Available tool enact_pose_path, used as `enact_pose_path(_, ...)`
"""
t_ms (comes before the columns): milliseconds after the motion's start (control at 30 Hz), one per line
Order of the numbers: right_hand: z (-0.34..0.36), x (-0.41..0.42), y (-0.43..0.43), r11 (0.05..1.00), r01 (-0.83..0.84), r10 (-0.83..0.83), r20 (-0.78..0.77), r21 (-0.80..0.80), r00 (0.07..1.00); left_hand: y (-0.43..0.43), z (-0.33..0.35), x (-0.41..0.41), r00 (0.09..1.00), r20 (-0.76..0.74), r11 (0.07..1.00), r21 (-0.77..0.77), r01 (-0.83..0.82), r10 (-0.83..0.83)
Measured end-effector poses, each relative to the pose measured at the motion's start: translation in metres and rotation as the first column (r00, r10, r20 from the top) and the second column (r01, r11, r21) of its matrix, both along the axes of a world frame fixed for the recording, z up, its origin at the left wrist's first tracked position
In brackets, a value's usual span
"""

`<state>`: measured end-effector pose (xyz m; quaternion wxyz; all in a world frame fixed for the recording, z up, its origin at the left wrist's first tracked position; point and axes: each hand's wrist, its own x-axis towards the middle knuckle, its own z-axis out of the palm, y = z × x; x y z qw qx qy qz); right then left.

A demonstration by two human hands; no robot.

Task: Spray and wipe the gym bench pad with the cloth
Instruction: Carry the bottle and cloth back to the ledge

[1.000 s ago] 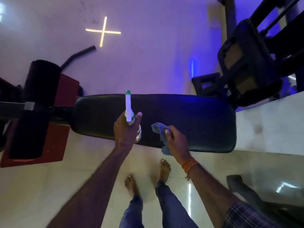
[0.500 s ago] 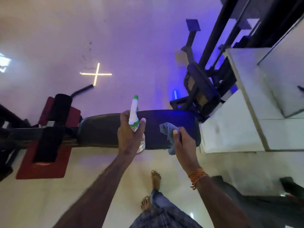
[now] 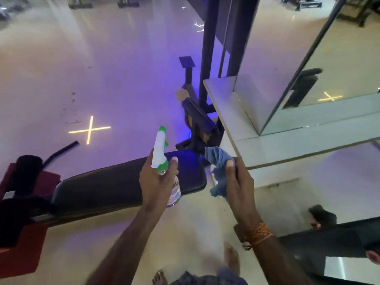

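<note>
So the black bench pad (image 3: 115,182) runs sideways across the lower left of the view, and everything else sits around it. The left hand (image 3: 157,182) is wrapped around the neck of a spray bottle (image 3: 162,159): clear body, white and green trigger head, nozzle tilted up and away. The bottle is over the pad's near edge, close to its right end. Can't tell if a finger is actually on the trigger.

The right hand (image 3: 238,182) is just past the pad's right end, pinching a bunched-up blue cloth (image 3: 219,165) with the thumb pressed on top. The cloth is off the pad, not lying on it. There's an orange thread band (image 3: 258,233) on that wrist.

At the pad's left end there's a black roller (image 3: 27,173) and a red frame (image 3: 26,243). Beyond the pad, a glowing yellow cross (image 3: 89,129) shows on the purple-lit floor. A dark machine (image 3: 200,124) stands right behind the pad's right end, with a white ledge (image 3: 267,145) and a mirror (image 3: 329,68) further right. A bare foot (image 3: 232,258) is on the tiles on the near side of the pad.
</note>
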<state>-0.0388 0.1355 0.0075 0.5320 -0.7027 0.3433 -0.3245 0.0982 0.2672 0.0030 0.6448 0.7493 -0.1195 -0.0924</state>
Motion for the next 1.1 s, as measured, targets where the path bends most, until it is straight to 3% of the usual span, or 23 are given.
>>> enact_pose_path(167, 0.01, -0.055, -0.082, 1.0, -0.005, 0.006, 0.051, -0.026, 0.999, -0.091, 0.015, -0.05, 1.0, -0.01, 0.996, -0.086, 0.027, -0.028)
enact_pose_path(367, 0.009, -0.102, -0.185, 0.995, 0.069, -0.069, -0.002, -0.067, 0.998, -0.198, 0.023, -0.094, 0.999, -0.029, 0.99, -0.135, 0.037, -0.041)
enact_pose_path(600, -0.035, -0.079, -0.259, 0.924, -0.032, -0.03, -0.155, -0.38, 0.987, -0.279, 0.01, -0.098, 1.0, -0.031, 0.995, -0.103, 0.002, -0.005)
enact_pose_path(633, -0.046, -0.072, -0.27, 0.9, -0.131, 0.004, -0.291, -0.416, 0.957, -0.287, 0.008, -0.098, 1.0, -0.023, 0.995, -0.096, -0.003, 0.001)
enact_pose_path(700, -0.072, -0.065, -0.29, 0.843, -0.384, 0.052, -0.655, -0.376, 0.754, -0.303, 0.003, -0.098, 1.0, 0.022, 0.997, -0.073, -0.009, 0.01)
enact_pose_path(733, -0.083, -0.065, -0.295, 0.841, -0.441, 0.084, -0.731, -0.313, 0.677, -0.308, 0.001, -0.098, 0.999, 0.047, 0.998, -0.067, -0.008, 0.011)
enact_pose_path(967, -0.102, -0.074, -0.32, 0.832, -0.464, 0.087, -0.755, -0.304, 0.65, -0.334, -0.005, -0.09, 0.997, 0.062, 0.999, -0.008, -0.054, 0.055)
enact_pose_path(1100, -0.101, -0.074, -0.323, 0.786, -0.515, 0.039, -0.803, -0.344, 0.595, -0.339, -0.005, -0.085, 0.996, 0.088, 1.0, -0.01, 0.012, -0.011)
